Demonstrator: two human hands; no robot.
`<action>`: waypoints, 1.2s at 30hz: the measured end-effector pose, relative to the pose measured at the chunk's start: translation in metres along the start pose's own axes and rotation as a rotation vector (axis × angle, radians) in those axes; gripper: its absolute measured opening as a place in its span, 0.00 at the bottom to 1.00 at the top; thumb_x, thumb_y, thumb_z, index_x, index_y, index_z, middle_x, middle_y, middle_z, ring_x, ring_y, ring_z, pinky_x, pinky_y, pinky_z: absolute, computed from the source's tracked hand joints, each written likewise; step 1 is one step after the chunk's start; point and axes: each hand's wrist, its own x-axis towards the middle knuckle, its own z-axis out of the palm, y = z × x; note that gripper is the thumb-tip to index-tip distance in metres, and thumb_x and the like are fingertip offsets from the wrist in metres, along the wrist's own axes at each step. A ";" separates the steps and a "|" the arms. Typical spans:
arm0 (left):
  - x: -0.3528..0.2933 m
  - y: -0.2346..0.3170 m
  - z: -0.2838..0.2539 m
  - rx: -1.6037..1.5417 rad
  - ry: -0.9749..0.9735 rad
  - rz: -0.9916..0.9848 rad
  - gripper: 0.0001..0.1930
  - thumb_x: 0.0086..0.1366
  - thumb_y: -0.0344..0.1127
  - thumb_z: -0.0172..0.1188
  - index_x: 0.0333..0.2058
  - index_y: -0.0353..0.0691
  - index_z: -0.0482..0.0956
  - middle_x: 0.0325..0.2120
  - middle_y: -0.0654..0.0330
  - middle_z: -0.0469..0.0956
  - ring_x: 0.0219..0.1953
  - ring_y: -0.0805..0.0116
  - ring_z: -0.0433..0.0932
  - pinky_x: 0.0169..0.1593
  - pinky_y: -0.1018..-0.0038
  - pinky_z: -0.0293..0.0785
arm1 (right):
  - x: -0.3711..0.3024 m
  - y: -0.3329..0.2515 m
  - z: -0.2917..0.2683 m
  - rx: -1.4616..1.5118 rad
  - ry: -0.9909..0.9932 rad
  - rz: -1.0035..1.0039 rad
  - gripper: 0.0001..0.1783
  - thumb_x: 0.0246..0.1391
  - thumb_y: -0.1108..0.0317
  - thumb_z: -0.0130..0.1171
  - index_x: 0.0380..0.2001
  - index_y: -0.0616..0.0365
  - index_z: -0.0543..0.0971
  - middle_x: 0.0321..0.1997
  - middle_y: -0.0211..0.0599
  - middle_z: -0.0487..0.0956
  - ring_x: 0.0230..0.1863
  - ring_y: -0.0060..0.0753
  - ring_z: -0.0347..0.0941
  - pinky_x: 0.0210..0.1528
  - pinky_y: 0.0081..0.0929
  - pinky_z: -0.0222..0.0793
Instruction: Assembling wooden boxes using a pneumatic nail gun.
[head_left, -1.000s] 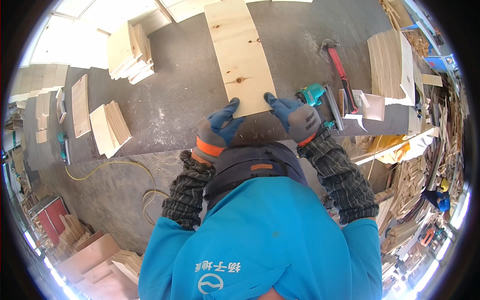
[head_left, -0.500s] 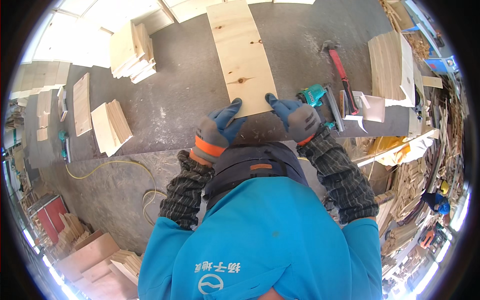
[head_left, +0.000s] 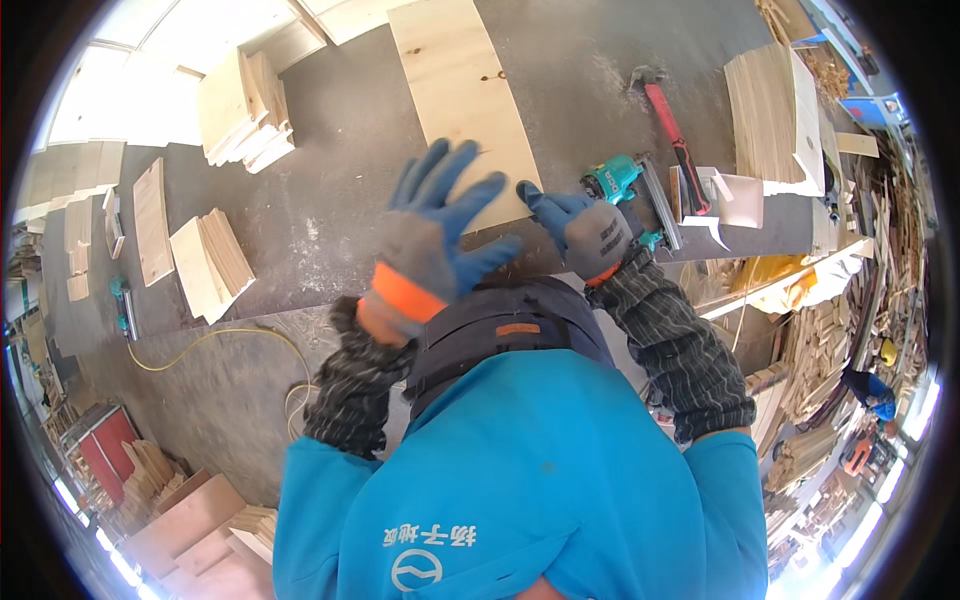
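On bench: one plywood panel [head_left: 458,90], two gloved hands, maybe touching.

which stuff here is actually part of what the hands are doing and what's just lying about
In hand:
- left hand, lifted, fingers spread
- right hand, on the near end of the board
- long pale board

Lying about:
- teal nail gun
- red-handled hammer
- stacks of cut boards
- yellow hose

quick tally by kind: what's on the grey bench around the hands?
Long board: 1
Stacks of cut boards: 3
Nail gun: 1
Hammer: 1
Gloved hands, left and right: 2
Total: 8
The left hand is raised with its fingers spread and holds nothing; the right hand lies at the board's near edge, next to the nail gun.
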 end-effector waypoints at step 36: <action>-0.003 -0.033 0.091 0.105 0.254 0.201 0.19 0.52 0.39 0.81 0.44 0.51 0.91 0.59 0.62 0.86 0.68 0.46 0.76 0.72 0.40 0.65 | -0.103 0.136 0.067 0.444 0.064 0.893 0.40 0.57 0.58 0.69 0.70 0.62 0.72 0.43 0.49 0.89 0.40 0.46 0.87 0.46 0.46 0.80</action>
